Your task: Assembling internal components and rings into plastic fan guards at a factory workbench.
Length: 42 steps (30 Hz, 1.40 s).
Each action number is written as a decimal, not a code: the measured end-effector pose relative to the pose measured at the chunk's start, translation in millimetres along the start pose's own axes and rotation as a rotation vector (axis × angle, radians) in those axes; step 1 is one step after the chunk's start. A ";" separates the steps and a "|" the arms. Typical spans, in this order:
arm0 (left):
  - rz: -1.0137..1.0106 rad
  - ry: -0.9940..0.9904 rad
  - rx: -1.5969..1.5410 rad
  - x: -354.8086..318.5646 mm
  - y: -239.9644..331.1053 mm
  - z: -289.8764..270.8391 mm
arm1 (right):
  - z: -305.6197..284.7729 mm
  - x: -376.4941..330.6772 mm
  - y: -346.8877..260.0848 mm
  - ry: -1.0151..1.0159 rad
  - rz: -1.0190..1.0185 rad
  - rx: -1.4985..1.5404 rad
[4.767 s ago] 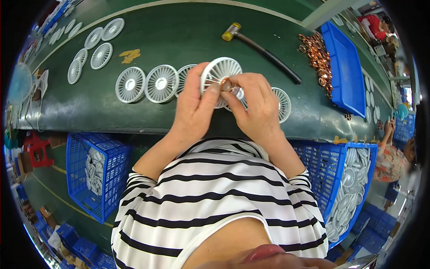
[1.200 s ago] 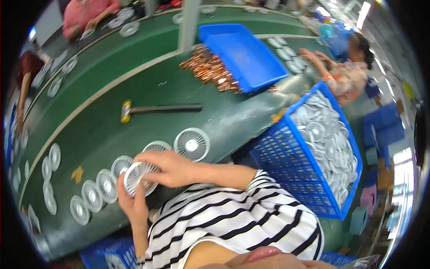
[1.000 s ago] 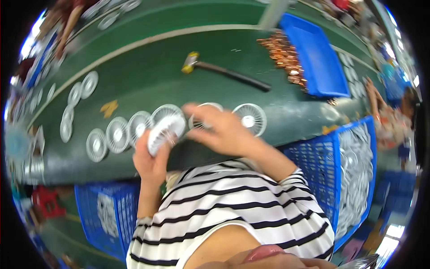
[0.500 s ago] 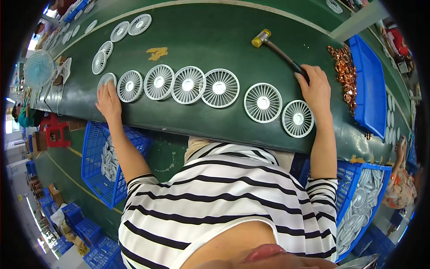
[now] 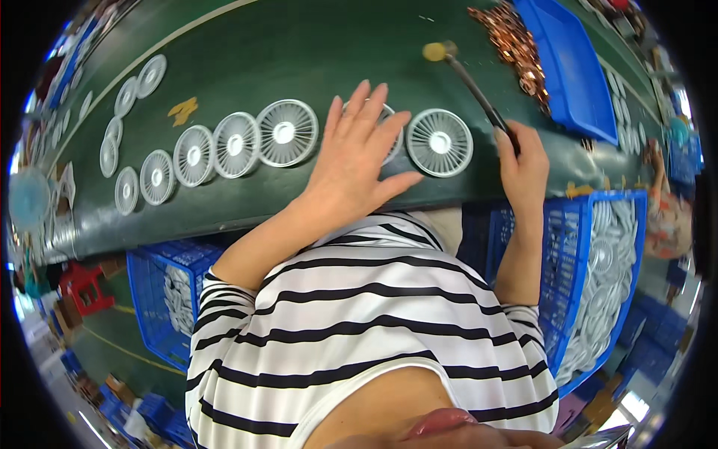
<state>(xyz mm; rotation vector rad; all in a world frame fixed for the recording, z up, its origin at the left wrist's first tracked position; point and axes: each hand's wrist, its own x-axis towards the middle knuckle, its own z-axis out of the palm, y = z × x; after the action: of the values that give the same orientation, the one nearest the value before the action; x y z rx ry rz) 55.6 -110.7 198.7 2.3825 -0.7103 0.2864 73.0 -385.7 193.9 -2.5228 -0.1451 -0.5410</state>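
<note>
A hammer (image 5: pixel 477 93) is gripped in the right hand (image 5: pixel 524 159). The left hand (image 5: pixel 354 159) is spread wide, empty, over a wheel (image 5: pixel 393 146) on the table (image 5: pixel 299 56). Seven wheels (image 5: pixel 283 133) are lined up; copper rings (image 5: pixel 516 52) are left piled.

green worktable (image 5: pixel 247 63) | green floor (image 5: pixel 120 325) with yellow line (image 5: pixel 136 351) | red stool (image 5: pixel 87 287) at left
</note>
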 end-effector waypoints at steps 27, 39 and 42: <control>0.458 -0.239 0.379 20.4 29.0 72.0 | 223.6 -472.5 265.9 0.291 1.968 0.894; 0.473 -0.233 0.420 19.1 29.1 71.9 | 249.2 -369.7 274.7 0.117 2.013 0.762; 0.460 -0.225 0.434 17.0 29.5 70.5 | 251.6 -358.8 276.2 0.128 1.992 0.749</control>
<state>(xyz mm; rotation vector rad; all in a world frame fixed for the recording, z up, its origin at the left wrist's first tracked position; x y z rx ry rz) 55.3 -181.4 165.0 2.6542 -1.4314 0.3989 -108.5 -479.7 -282.1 -0.9384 1.6163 0.2210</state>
